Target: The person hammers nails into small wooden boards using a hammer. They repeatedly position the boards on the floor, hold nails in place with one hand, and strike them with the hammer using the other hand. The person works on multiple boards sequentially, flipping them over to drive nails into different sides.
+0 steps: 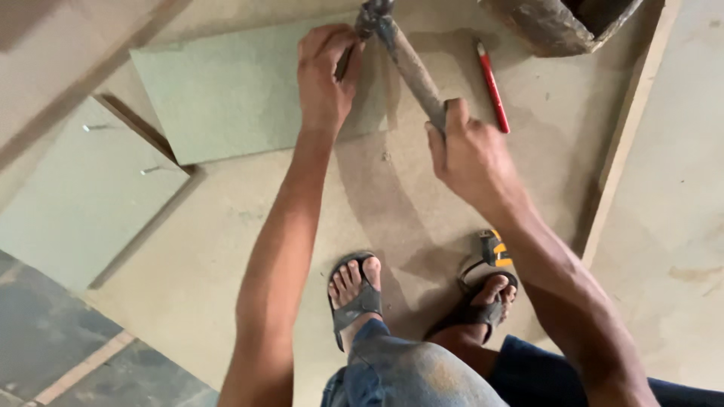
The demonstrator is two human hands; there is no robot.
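Note:
My right hand (465, 153) grips the worn wooden handle of a hammer (409, 64); its metal head is at the top edge of the view. My left hand (325, 73) pinches a thin dark nail-like piece (345, 62) just below the hammer head, over the right end of a pale green board (226, 94). The green board lies flat on a larger brown sheet (249, 249). Both forearms reach forward from the bottom of the view.
A red pencil (492, 84) lies right of the hammer handle. A yellow and black tape measure (494, 249) sits by my right sandalled foot (483, 301). A second green board (83, 196) with two nails lies at left. A rough dark container (554, 26) stands at the top right.

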